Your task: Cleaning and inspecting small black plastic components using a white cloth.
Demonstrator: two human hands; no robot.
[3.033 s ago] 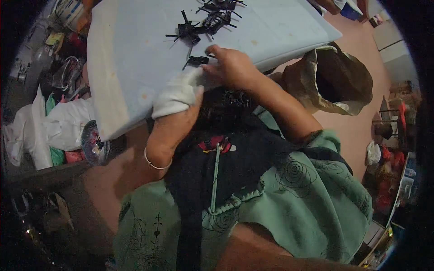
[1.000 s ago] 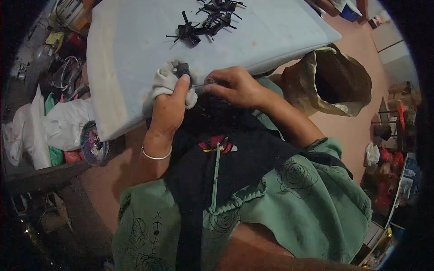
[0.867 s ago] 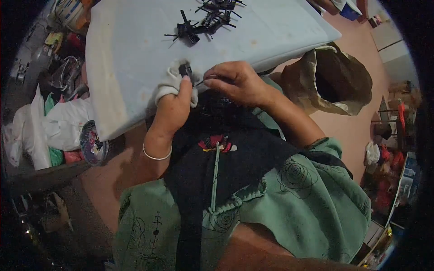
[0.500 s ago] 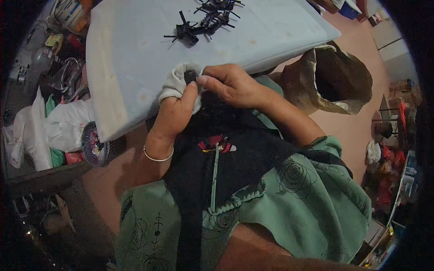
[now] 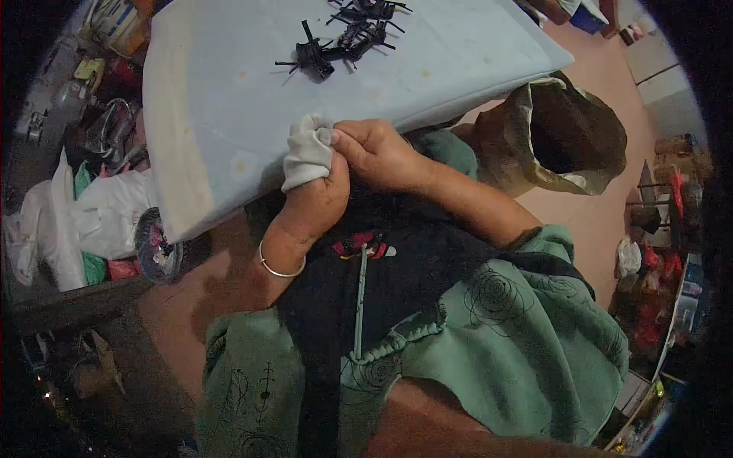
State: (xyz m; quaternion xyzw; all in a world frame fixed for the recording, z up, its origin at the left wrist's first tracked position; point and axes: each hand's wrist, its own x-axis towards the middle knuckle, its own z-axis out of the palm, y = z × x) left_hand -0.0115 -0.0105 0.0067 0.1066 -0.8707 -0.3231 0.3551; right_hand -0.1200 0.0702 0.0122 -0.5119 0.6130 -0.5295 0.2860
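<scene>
The left hand (image 5: pixel 319 200) clasps a bunched white cloth (image 5: pixel 307 159) at its twelve o'clock. Farther toward twelve, black pronged parts (image 5: pixel 312 62) lie on the padded bench (image 5: pixel 221 114). The right hand (image 5: pixel 376 155) pinches the cloth's three o'clock edge; anything wrapped inside is hidden. A slack pinch could let the cloth slip.

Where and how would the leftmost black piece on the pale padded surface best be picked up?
Probably by its thick body, pinched from the near side, the person's own. On the leftmost black piece, thin prongs stick out to the far and left sides, and the other black pieces crowd its right, while its chunky near end faces bare pale padded surface.
</scene>
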